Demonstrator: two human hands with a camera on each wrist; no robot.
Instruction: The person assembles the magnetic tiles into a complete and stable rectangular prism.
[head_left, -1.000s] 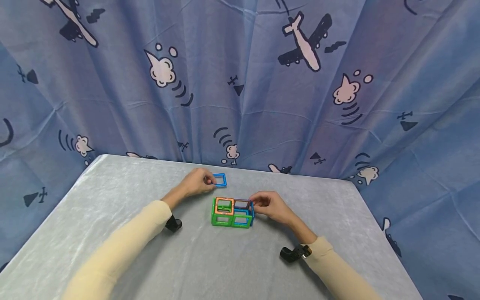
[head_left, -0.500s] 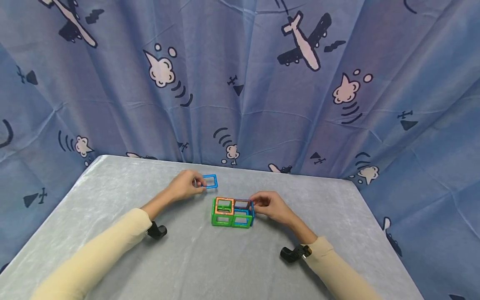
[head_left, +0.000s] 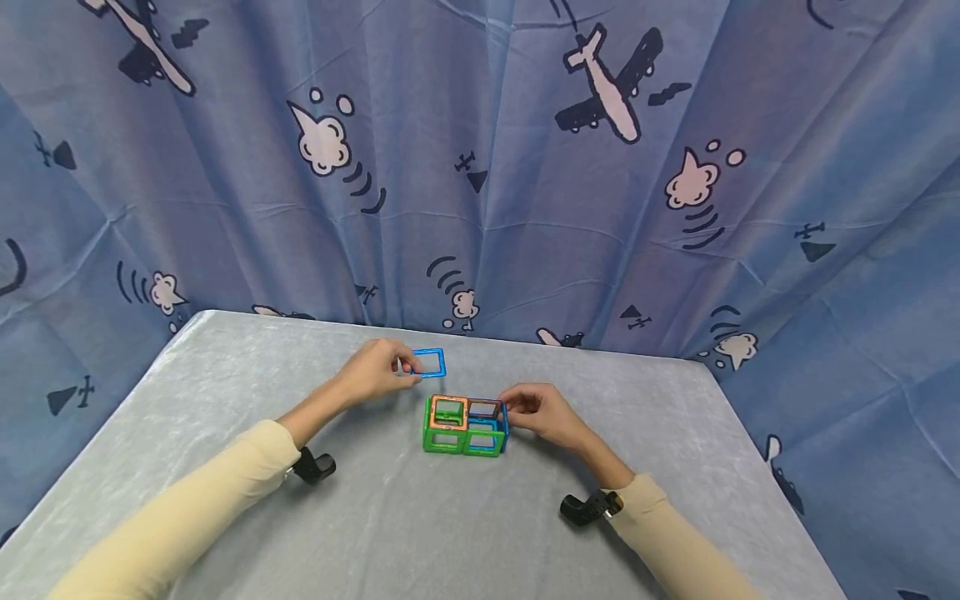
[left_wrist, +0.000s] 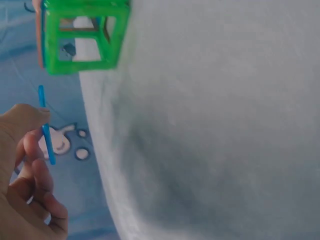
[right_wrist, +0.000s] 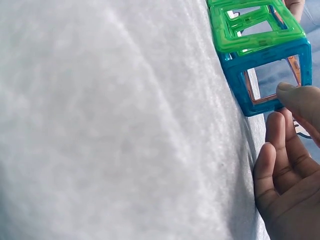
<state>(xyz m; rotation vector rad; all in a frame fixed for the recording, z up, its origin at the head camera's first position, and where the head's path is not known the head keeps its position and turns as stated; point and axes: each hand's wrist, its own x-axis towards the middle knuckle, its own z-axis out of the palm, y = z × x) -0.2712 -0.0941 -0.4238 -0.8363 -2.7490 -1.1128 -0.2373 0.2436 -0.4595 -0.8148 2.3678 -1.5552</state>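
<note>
My left hand [head_left: 378, 367] pinches a blue square magnetic tile [head_left: 443, 363] by its left edge, held up behind the box of tiles. In the left wrist view that tile [left_wrist: 48, 137] appears edge-on, thumb on one side and fingers on the other. Just in front stands a two-cell box of magnetic tiles [head_left: 466, 442], green along the front, with an orange tile [head_left: 449, 398] on top of its left cell. The right cell has no top tile. At its far right corner my right hand [head_left: 546, 412] grips the box, thumb against the blue end tile [right_wrist: 260, 108].
A pale grey cloth covers the table [head_left: 420, 525]. Behind its far edge hangs a blue curtain [head_left: 480, 208] with airplane prints. A black wrist camera [head_left: 313, 467] sits on the left wrist, and another camera [head_left: 588, 507] on the right.
The left hand with the blue tile has shifted left, then slightly back to the right. The right hand and the box of tiles have stayed in place.
</note>
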